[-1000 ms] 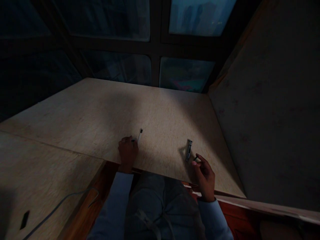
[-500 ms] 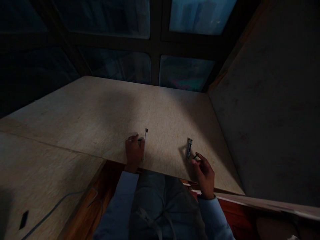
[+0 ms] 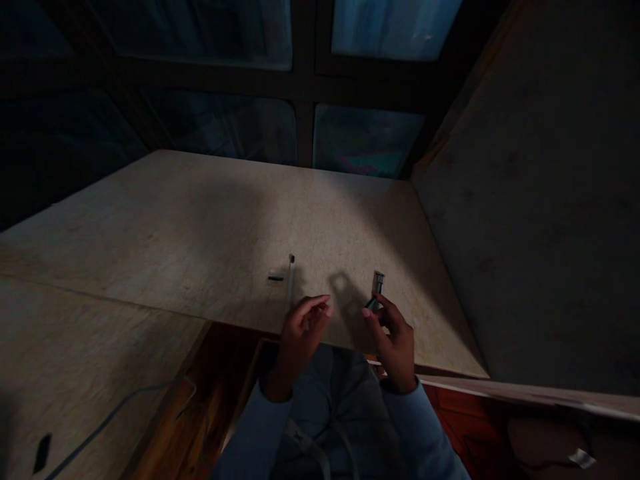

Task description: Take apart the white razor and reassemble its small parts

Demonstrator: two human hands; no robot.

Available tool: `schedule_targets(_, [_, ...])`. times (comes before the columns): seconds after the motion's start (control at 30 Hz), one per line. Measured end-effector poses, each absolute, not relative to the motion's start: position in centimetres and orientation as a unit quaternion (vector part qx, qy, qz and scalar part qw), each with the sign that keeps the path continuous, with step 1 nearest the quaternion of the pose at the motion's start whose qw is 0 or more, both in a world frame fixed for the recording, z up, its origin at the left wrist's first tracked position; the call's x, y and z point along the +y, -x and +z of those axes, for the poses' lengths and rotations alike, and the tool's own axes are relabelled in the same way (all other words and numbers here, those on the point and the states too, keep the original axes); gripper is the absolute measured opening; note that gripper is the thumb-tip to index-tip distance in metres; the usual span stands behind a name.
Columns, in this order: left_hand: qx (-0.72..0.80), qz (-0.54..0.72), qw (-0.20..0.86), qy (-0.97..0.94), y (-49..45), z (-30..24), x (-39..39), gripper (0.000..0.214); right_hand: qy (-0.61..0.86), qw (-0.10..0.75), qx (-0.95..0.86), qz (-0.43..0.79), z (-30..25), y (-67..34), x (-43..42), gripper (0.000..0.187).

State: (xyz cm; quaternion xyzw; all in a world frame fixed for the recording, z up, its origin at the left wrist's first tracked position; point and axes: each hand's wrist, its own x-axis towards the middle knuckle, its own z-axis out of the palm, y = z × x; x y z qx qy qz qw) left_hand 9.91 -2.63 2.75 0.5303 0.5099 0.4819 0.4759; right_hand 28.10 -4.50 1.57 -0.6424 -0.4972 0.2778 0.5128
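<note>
My right hand (image 3: 396,340) holds a small dark green piece (image 3: 371,303) between thumb and fingertips, above the tabletop's near side. Just beyond it lies a small silver-and-black tool (image 3: 379,280), partly covered by my fingers. My left hand (image 3: 303,337) hovers near the table edge with its fingers bent and the tips brought together. Whatever it may pinch is hidden. A slim white stick with a dark tip (image 3: 291,280) lies pointing away, just beyond the left hand. To its left rests a short dark strip (image 3: 275,277) with a pale or clear part.
The pale tabletop (image 3: 225,220) runs back to dark-framed windows (image 3: 369,137). A wall (image 3: 540,220) rises along its right side. At lower left, a grey cable (image 3: 107,419) crosses another pale surface beside a small black object (image 3: 43,453).
My left hand has left the spot by the dark strip and moved right and nearer to me. My right hand has shifted left and slightly away with the green piece, now overlapping the silver-and-black tool.
</note>
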Motion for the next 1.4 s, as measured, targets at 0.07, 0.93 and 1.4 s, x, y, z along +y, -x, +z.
schedule_targets(0.07, [0.43, 0.475, 0.613, -0.462, -11.4, 2.4, -2.8, 0.045, 0.631, 0.513, -0.517, 0.268, 2.5, -27.6, -4.3, 0.05])
schedule_targets(0.93, [0.261, 0.61, 0.454, -0.594, -14.4, -0.7, 1.6, 0.009, 0.557, 0.526, -0.407, 0.497, 3.0, -26.5, -3.1, 0.045])
schedule_targets(1.4, [0.387, 0.599, 0.591, -0.378, -15.2, -0.9, 1.1, 0.018, 0.583, 0.574, -0.435, 0.377, 3.1, -25.2, -3.3, 0.039])
